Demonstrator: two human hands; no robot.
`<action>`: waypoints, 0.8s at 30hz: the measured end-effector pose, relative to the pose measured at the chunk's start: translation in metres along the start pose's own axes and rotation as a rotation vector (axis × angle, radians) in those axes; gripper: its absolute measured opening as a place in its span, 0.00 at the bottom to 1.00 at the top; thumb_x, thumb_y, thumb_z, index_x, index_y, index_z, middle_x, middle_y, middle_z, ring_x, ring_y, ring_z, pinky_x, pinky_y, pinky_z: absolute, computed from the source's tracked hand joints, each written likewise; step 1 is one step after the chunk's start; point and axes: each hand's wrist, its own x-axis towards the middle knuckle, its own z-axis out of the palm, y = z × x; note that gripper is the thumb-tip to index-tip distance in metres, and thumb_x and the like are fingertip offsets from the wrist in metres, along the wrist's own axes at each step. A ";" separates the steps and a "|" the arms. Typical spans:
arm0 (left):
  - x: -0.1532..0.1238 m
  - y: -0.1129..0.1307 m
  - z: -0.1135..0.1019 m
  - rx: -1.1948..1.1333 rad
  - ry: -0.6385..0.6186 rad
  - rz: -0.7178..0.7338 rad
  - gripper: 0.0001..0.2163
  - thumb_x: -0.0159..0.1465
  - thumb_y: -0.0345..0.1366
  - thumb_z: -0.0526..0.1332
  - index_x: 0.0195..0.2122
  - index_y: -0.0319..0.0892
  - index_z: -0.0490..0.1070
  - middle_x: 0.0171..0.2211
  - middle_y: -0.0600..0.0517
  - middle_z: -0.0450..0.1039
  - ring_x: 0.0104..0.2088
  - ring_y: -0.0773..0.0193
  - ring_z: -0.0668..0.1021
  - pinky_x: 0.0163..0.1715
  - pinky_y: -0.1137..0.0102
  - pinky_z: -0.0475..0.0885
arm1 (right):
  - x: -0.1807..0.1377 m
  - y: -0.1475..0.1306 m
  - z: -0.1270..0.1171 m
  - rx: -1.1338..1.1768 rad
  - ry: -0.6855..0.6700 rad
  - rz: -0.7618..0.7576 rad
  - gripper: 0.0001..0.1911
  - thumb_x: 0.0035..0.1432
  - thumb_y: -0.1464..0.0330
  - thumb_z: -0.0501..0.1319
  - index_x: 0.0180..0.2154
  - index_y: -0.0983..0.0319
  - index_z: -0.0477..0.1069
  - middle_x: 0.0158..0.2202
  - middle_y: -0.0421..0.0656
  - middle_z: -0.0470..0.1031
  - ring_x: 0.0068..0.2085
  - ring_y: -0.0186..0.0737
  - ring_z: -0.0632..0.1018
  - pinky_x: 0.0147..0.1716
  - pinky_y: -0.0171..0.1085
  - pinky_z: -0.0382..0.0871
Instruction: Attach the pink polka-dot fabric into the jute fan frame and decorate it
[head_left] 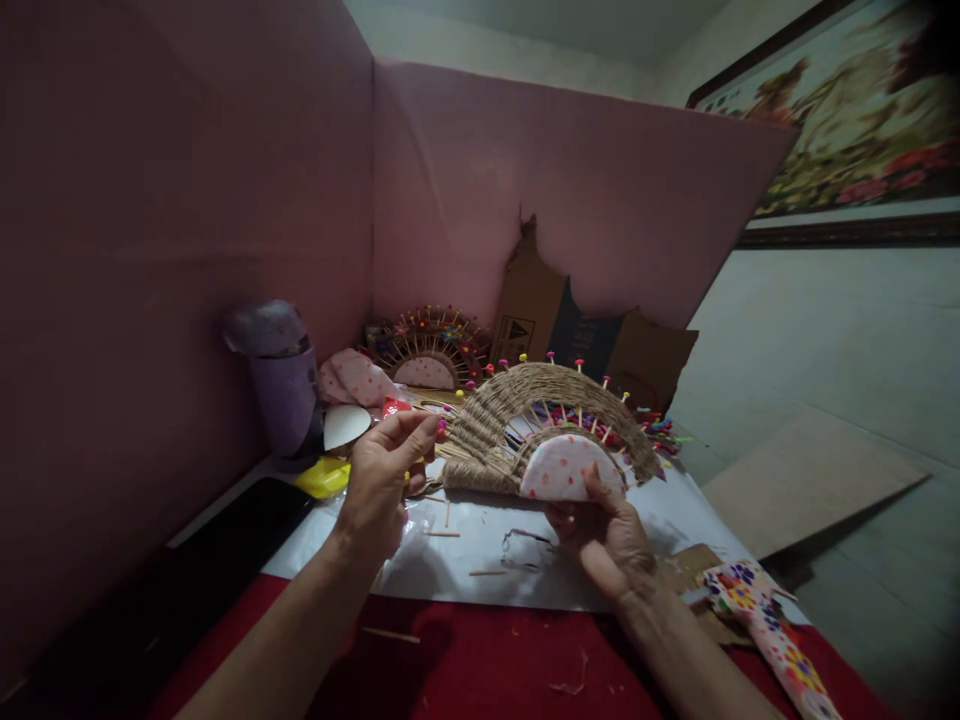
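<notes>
1. On my head feed, a twine-woven half-round fan (480, 432) is held above a white sheet (469, 582), with bead-tipped sticks (580, 365) along its arc.
2. My right hand (609, 535) grips the fan's spotted half-disc (559, 468), thumb in front.
3. My left hand (382, 470) is pinched nearly closed beside the fan's left end; I can't tell whether it holds anything.
4. Behind, I see a second fan (426, 373) and torn cardboard (529, 298); a purple tumbler (283, 395) stands leftward.

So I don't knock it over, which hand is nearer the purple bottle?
Left. The left hand is right of the purple bottle, nearer the camera; the right hand is farther right, holding the woven fan.
</notes>
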 end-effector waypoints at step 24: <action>0.000 0.001 0.000 0.008 0.064 -0.075 0.08 0.50 0.37 0.66 0.26 0.38 0.74 0.23 0.54 0.70 0.20 0.75 0.66 0.13 0.81 0.53 | -0.005 0.000 0.006 0.018 0.044 -0.020 0.17 0.31 0.70 0.74 0.27 0.61 0.73 0.26 0.38 0.79 0.27 0.38 0.77 0.25 0.37 0.71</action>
